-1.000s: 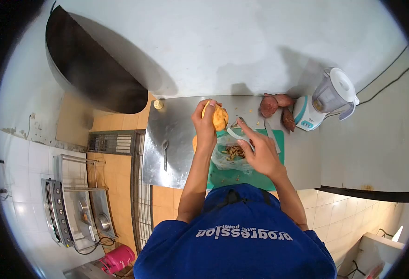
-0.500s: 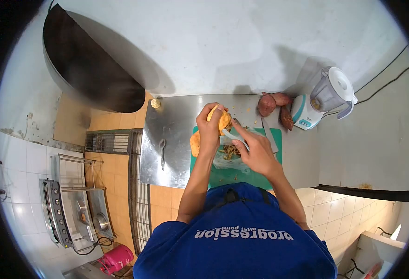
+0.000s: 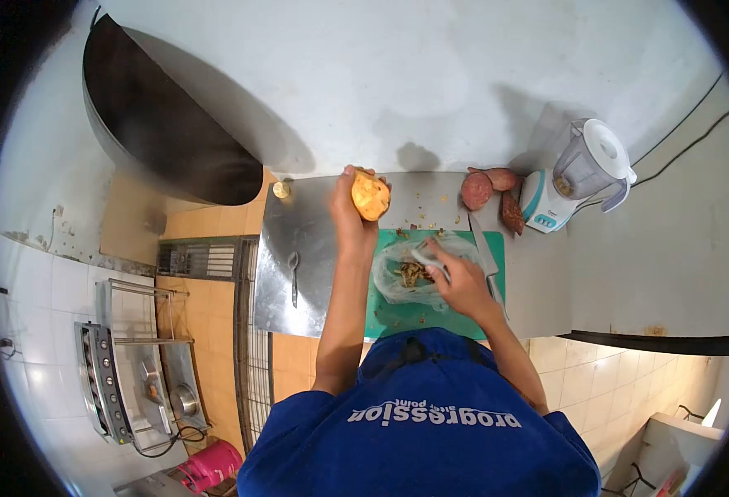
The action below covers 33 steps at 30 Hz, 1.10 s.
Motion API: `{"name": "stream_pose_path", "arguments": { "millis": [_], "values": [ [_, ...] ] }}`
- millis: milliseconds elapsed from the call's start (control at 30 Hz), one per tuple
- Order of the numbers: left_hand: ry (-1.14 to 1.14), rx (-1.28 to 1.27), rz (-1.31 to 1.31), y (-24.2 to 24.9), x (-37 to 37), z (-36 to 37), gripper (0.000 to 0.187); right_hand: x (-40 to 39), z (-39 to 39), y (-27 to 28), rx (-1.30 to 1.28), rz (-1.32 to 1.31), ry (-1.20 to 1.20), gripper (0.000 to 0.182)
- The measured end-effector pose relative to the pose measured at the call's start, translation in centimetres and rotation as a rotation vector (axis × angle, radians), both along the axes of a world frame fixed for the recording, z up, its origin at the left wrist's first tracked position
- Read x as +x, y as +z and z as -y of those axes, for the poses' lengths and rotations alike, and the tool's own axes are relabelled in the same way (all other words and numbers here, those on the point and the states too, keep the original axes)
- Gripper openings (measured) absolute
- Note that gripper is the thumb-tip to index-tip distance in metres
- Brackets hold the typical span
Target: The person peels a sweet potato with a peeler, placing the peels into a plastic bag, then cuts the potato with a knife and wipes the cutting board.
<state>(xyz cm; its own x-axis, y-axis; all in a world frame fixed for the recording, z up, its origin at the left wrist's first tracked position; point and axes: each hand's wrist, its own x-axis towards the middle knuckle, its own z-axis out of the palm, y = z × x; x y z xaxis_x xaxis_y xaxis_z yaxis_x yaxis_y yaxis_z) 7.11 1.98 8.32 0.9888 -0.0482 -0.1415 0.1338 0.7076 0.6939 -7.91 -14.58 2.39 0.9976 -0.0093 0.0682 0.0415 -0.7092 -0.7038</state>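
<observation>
My left hand (image 3: 348, 209) is wrapped round a peeled orange sweet potato (image 3: 371, 197), raised near the back edge of the counter. In my right hand (image 3: 467, 287) is a white peeler (image 3: 427, 259), held over a clear plastic bag (image 3: 387, 283). Brownish peelings (image 3: 412, 273) lie on that bag, which is spread on the green cutting board (image 3: 385, 321). A knife (image 3: 482, 247) rests along the board's right side, just beyond my right hand.
Unpeeled reddish sweet potatoes (image 3: 476, 190) sit at the back right beside a white and teal blender (image 3: 550, 203). A spoon (image 3: 294, 277) lies on the steel counter (image 3: 315, 240) at left. Near the back left corner stands a small yellowish item (image 3: 281, 190). Peel scraps dot the counter behind the board.
My left hand has moved left and back with the sweet potato, away from the peeler. My right hand has drawn down over the bag. The orange piece at the board's left edge is no longer visible.
</observation>
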Motion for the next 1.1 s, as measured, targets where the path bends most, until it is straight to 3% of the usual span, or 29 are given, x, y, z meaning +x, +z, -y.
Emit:
{"name": "stream_pose_path", "arguments": {
  "millis": [167, 267, 433, 933, 1100],
  "values": [
    [-0.112, -0.098, -0.109, -3.4, -1.1, 0.7, 0.024, 2.6, -0.1, 6.7, 0.002, 0.090, 0.004, 0.055],
    [-0.097, -0.099, -0.145, -3.4, -1.8, 1.6, 0.024, 3.2, -0.7, 7.7, -0.019, 0.134, 0.032, 0.055],
    [-0.028, -0.049, -0.107, -2.4, -2.2, 2.2, 0.027, 3.6, -0.9, 7.2, -0.046, 0.238, 0.060, 0.055],
    [0.019, 0.069, 0.006, -2.5, -1.9, 2.4, 0.023, 3.3, -0.7, 6.8, -0.131, 0.138, 0.056, 0.053],
    [0.022, 0.095, 0.022, -2.6, -1.3, 2.2, 0.023, 2.6, -0.2, 3.7, -0.177, 0.116, 0.052, 0.055]
  ]
}}
